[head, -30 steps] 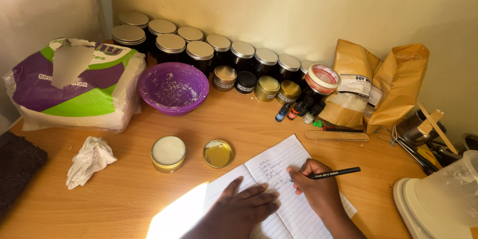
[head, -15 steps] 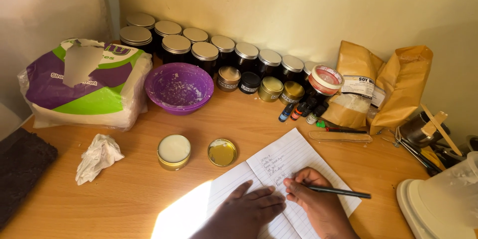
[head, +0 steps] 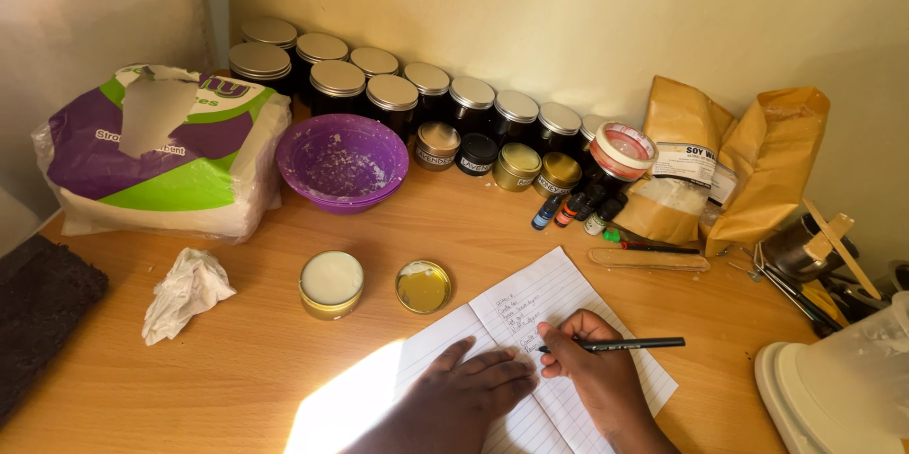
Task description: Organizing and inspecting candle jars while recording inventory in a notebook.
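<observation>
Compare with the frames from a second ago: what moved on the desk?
Only the right hand shifted: the black pen it grips swung from tilted up-right to nearly level, tip on the lined notebook. The left hand stays flat on the page. The open gold tin, its lid and the purple bowl are unmoved.

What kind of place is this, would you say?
Probably a home candle-making corner: lidded dark jars line the wall, brown bags stand beside them, and an open gold tin of white wax sits on the wooden table by a notebook.
</observation>
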